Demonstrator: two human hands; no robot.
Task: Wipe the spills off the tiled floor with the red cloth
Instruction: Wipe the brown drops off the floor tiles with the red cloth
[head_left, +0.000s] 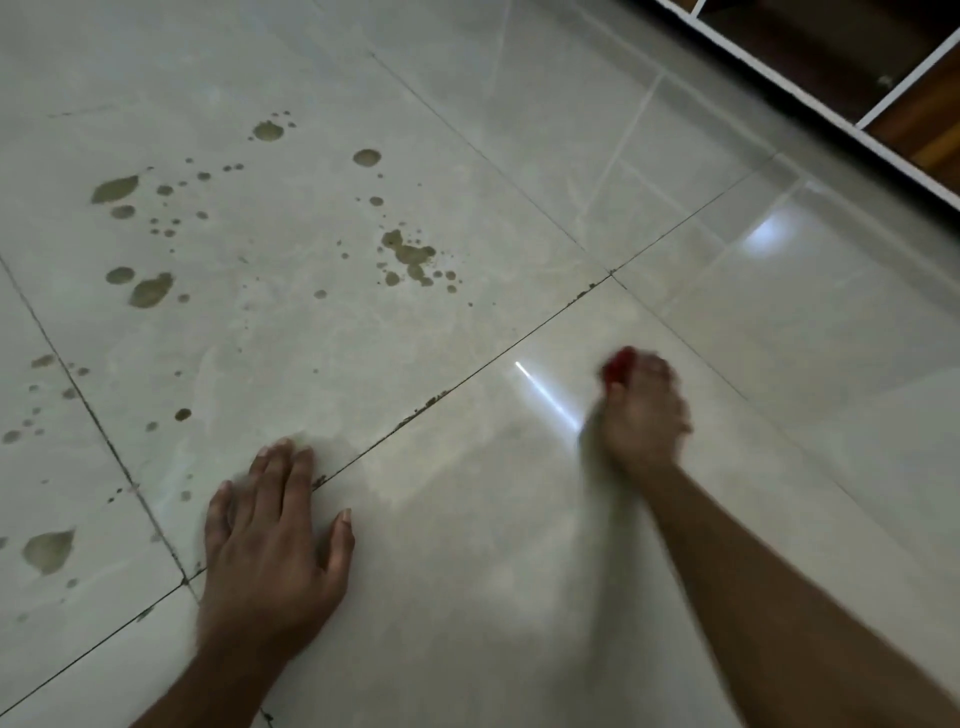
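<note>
My right hand (644, 410) is blurred and grips the red cloth (618, 365), of which only a small bunch shows past the fingers, low over the pale glossy tile. My left hand (275, 540) lies flat on the floor with its fingers spread, beside a grout line. Brownish spills dot the tiles to the left: a cluster of drops (410, 257) in the middle, larger puddles (150, 290) further left, and one puddle (48, 551) near the left edge.
Dark grout lines (467, 382) cross the floor, with crumbs of dirt along them. A white-framed unit with dark wooden compartments (852, 78) runs along the top right corner. The tile around my right hand reflects light.
</note>
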